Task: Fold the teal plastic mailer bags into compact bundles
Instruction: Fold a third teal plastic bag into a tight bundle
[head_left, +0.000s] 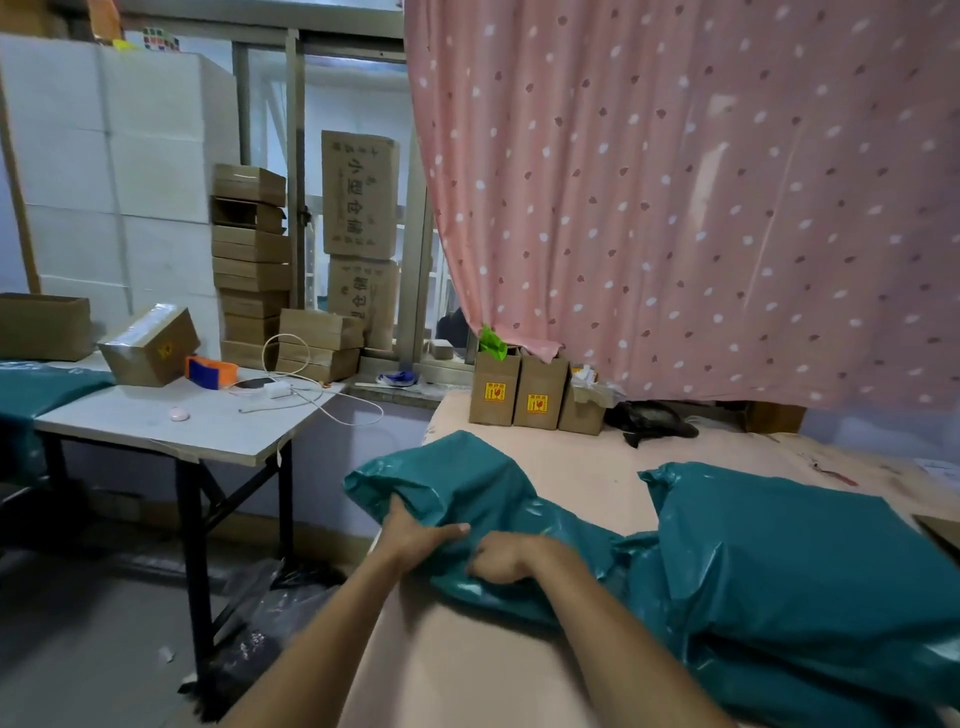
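Bed (467, 670): mailer (467, 488) between (seemingly) pinching fingers (452, 530)

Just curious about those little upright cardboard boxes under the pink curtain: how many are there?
3, in a row on the pink surface below the curtain: left box with green plastic on top, middle box, right box, lower. More may hide behind the curtain.
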